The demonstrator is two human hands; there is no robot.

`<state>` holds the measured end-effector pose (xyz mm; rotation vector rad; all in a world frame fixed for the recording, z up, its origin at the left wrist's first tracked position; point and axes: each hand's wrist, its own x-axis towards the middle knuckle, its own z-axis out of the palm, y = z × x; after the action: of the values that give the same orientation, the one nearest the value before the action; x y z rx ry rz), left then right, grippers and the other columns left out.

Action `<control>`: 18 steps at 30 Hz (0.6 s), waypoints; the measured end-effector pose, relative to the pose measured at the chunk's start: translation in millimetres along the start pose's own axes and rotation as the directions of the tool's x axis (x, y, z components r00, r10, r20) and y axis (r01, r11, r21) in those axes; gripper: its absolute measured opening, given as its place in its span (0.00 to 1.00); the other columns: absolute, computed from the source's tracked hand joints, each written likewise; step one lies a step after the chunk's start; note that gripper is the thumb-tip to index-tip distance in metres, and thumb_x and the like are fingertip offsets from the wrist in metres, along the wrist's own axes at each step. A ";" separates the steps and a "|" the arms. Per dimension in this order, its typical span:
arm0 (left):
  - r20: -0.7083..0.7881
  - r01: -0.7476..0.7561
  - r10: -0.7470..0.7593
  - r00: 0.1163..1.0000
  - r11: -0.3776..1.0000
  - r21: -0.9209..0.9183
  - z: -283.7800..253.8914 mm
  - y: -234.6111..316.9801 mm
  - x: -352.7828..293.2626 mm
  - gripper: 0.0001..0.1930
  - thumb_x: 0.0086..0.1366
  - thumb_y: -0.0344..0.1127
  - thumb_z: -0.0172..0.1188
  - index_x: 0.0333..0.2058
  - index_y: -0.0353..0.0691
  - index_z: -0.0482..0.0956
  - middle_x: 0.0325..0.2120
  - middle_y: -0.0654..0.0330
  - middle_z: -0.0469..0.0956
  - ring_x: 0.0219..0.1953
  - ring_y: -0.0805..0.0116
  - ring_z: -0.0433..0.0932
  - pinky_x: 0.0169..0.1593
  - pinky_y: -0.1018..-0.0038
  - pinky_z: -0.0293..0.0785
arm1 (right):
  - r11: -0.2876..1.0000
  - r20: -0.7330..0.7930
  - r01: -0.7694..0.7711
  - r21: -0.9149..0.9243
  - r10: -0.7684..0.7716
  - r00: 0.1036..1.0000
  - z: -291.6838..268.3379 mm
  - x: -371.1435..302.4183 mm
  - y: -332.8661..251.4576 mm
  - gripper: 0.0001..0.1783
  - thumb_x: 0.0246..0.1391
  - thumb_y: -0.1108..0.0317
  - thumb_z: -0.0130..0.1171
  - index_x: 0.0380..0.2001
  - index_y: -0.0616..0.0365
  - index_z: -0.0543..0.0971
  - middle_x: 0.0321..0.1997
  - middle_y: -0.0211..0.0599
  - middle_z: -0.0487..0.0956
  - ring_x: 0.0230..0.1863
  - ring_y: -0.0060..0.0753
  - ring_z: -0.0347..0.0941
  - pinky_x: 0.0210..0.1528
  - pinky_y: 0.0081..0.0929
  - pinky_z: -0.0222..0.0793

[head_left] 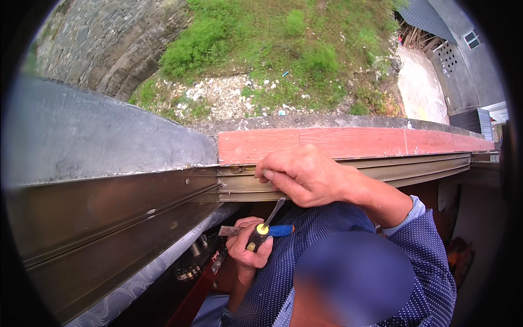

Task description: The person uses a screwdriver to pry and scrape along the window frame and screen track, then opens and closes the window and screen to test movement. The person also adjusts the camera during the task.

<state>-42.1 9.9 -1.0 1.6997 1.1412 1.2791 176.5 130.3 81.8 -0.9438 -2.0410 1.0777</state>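
Left grip (246,249) holding screwdriver (263,228) and blue-handled tool (280,230); metal track (400,171) running crosswise ahead; right grip (308,177) curling nearer it, contents unclear.

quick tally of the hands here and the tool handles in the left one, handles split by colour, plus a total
Hands: 2 (left hand, right hand)
Black-and-yellow handle: 1
Blue handle: 1
Total: 4
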 end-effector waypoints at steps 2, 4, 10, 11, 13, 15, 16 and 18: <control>0.003 0.004 -0.004 1.000 1.000 0.000 -0.5 -0.5 -0.4 0.17 0.57 0.40 0.67 0.35 0.29 0.78 0.27 0.52 0.82 0.34 0.53 0.82 0.44 0.63 0.78 | 0.998 0.021 0.041 -0.051 -0.040 0.999 3.5 2.0 4.7 0.07 0.62 0.73 0.52 0.40 0.62 0.78 0.30 0.44 0.81 0.30 0.48 0.80 0.33 0.37 0.76; 0.007 0.004 -0.004 1.000 1.000 0.000 -1.3 -1.7 -1.2 0.17 0.57 0.40 0.66 0.34 0.29 0.78 0.27 0.52 0.82 0.34 0.53 0.81 0.44 0.63 0.78 | 0.995 0.053 0.070 -0.070 -0.067 0.996 8.5 7.1 8.3 0.08 0.62 0.72 0.52 0.41 0.61 0.77 0.30 0.44 0.81 0.31 0.52 0.79 0.33 0.38 0.76; -0.014 0.019 -0.019 1.000 1.000 -0.014 -1.2 -1.4 0.6 0.17 0.58 0.41 0.66 0.34 0.29 0.78 0.27 0.52 0.82 0.33 0.53 0.81 0.43 0.62 0.78 | 0.995 0.069 -0.008 0.098 0.001 0.998 13.7 18.8 5.0 0.07 0.64 0.73 0.50 0.42 0.62 0.77 0.31 0.43 0.80 0.32 0.41 0.82 0.35 0.34 0.77; 0.000 0.012 -0.012 1.000 1.000 -0.010 -1.3 -1.4 1.2 0.17 0.58 0.41 0.66 0.34 0.29 0.78 0.27 0.52 0.82 0.33 0.53 0.81 0.43 0.62 0.78 | 0.993 0.050 -0.022 0.120 0.016 0.999 14.9 16.1 6.8 0.08 0.65 0.73 0.50 0.42 0.62 0.77 0.32 0.43 0.80 0.33 0.39 0.83 0.35 0.33 0.78; 0.027 0.001 -0.001 1.000 1.000 -0.001 -2.1 -1.7 1.9 0.17 0.58 0.41 0.66 0.34 0.29 0.78 0.27 0.52 0.82 0.34 0.53 0.81 0.43 0.62 0.78 | 0.985 0.016 -0.048 0.168 0.046 0.999 19.1 7.5 8.9 0.08 0.66 0.73 0.49 0.41 0.64 0.77 0.32 0.42 0.81 0.33 0.34 0.83 0.35 0.32 0.78; 0.025 0.003 -0.003 1.000 1.000 0.002 -1.5 -1.2 3.4 0.17 0.58 0.41 0.66 0.34 0.29 0.78 0.27 0.52 0.82 0.34 0.53 0.81 0.43 0.62 0.78 | 0.973 -0.031 -0.049 0.225 0.057 0.998 25.0 2.7 11.1 0.09 0.66 0.73 0.48 0.41 0.65 0.77 0.33 0.41 0.82 0.34 0.33 0.83 0.36 0.30 0.78; 0.025 0.004 -0.004 1.000 1.000 0.004 -1.2 -1.3 4.0 0.17 0.58 0.41 0.66 0.34 0.29 0.78 0.27 0.52 0.82 0.34 0.53 0.81 0.43 0.62 0.78 | 0.966 -0.056 -0.048 0.253 0.064 0.996 26.7 1.1 11.7 0.09 0.67 0.73 0.48 0.41 0.65 0.77 0.33 0.41 0.82 0.34 0.33 0.84 0.36 0.29 0.78; 0.026 0.007 -0.007 1.000 1.000 0.005 -0.6 -1.9 3.9 0.17 0.58 0.41 0.66 0.34 0.29 0.78 0.27 0.52 0.82 0.34 0.53 0.81 0.43 0.63 0.78 | 0.962 -0.072 -0.049 0.267 0.071 0.995 28.1 0.7 11.8 0.10 0.67 0.74 0.48 0.41 0.66 0.78 0.34 0.41 0.82 0.34 0.32 0.84 0.36 0.28 0.78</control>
<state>-42.7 14.3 -1.2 1.7092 1.1353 1.2476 157.4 124.2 58.7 -0.9001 -1.7587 1.2862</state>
